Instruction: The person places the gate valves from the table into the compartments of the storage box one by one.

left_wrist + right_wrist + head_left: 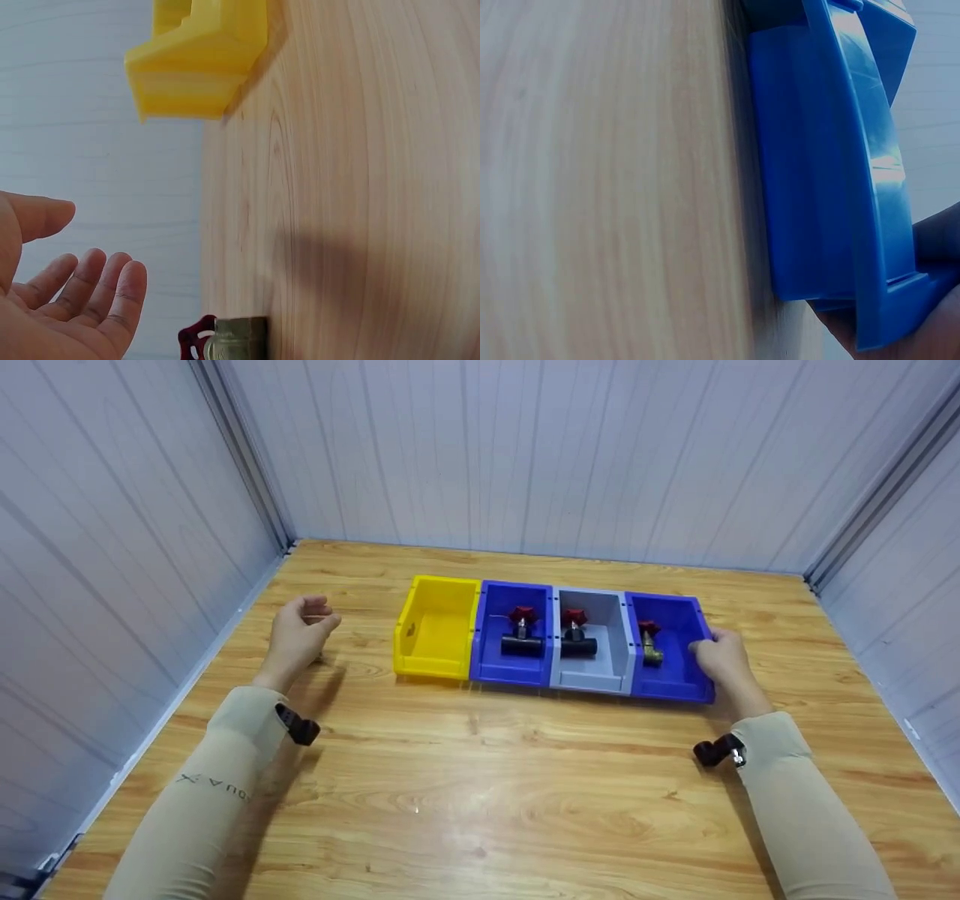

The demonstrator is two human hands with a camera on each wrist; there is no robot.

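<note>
Four joined bins stand in a row on the table. My right hand (726,666) grips the outer side of the right blue bin (684,622), thumb over its wall; the right wrist view shows that blue bin (810,165) up close. Inside it lies a brass valve (651,651) with a red handle. My left hand (296,639) is raised left of the yellow bin (435,622), fingers loosely bent and holding nothing. Below it in the left wrist view, a brass-coloured valve (238,341) with a red handle sits on the table, mostly hidden by the hand in the head view.
Between the yellow bin and the right blue bin are another blue bin (491,660) and a grey bin (611,660). Each holds a black valve with a red handle, the blue bin's valve (523,645) and the grey bin's valve (579,645). Panelled walls enclose the wooden table (480,795).
</note>
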